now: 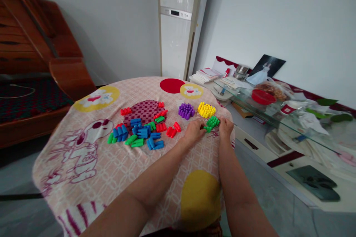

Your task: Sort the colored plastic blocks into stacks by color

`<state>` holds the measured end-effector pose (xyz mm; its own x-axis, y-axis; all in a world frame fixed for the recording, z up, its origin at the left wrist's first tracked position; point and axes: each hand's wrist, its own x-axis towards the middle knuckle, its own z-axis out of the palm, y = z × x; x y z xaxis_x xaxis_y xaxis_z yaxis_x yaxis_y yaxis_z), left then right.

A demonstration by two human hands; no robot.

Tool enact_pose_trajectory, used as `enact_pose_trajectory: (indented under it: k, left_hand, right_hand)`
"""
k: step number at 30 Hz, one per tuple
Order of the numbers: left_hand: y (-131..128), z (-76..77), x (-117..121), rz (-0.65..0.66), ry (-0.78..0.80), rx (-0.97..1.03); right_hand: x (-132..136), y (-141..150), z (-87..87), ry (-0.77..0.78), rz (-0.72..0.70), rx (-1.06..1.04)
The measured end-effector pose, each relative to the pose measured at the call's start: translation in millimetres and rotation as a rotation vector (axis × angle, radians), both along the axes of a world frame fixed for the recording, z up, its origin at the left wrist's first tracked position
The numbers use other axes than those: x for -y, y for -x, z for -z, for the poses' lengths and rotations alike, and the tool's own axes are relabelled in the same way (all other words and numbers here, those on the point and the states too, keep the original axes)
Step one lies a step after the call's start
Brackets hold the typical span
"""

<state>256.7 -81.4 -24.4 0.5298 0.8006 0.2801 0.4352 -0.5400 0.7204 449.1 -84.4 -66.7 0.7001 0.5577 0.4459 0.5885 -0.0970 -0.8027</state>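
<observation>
A cluster of green plastic toy blocks (213,121) with knobbly tops lies between my hands at the right side of the cloth-covered table (116,177). My left hand (194,130) is closed, its fingertips pinching the lower left end of the green cluster. From the other side, my right hand (226,127) curls its fingers against the cluster's right edge; part of that grip is hidden. Just beyond stand a yellow block group (206,110) and a purple block group (186,110), each packed together with knobs upward.
Loose blue blocks (143,133), red blocks (171,132) and green blocks (137,143) lie scattered left of my hands. A glass-topped cabinet (280,118) with papers and a red bowl (263,96) borders the table's right. A wooden bench (69,76) stands left.
</observation>
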Motion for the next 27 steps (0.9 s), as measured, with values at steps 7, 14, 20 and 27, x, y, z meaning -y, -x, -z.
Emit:
enact_pose_trajectory:
  k: [7,14,20,27]
  left_hand:
    - [-34.8,-7.2,12.9,0.001,-0.092,-0.156]
    - [-47.8,-11.1,15.6,-0.080,-0.051,-0.329]
    - [-53.9,-7.3,12.1,-0.102,-0.040,-0.332]
    - [-41.5,-13.7,7.7,-0.130,-0.029,-0.220]
  right_hand:
    - [-1.9,-5.1,4.5,-0.094,-0.043,-0.200]
    - [-0.6,-0.9,1.6,-0.177,-0.112,-0.421]
    - [-1.6,-2.8,2.6,-0.142,-0.089,-0.337]
    - [-3.5,-1.8,6.1,-0.167,-0.080,-0.386]
